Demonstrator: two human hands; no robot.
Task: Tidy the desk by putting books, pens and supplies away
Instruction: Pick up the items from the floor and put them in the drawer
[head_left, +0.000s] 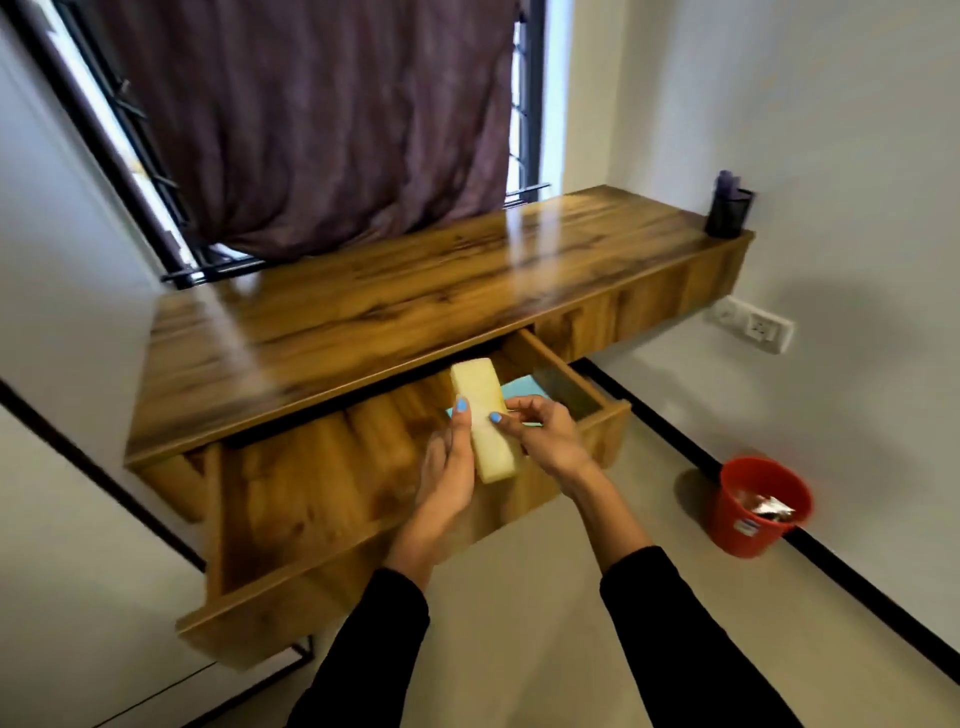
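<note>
Both hands, left hand (451, 462) and right hand (545, 436), are pinching a pale yellow case (485, 418) over the open drawer (322, 478), angling it toward 11 o'clock, likely to stow it.

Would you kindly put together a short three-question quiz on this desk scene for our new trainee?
1. True or false: the drawer is open.
2. What holds the pale yellow box? A) left hand alone B) right hand alone C) both hands
3. Fill in: the black pen holder stands on the desk's far ____ corner.

Key
1. True; it is pulled out below the desk top.
2. C; both hands grip the box above the drawer.
3. Right, beside the wall.
</note>
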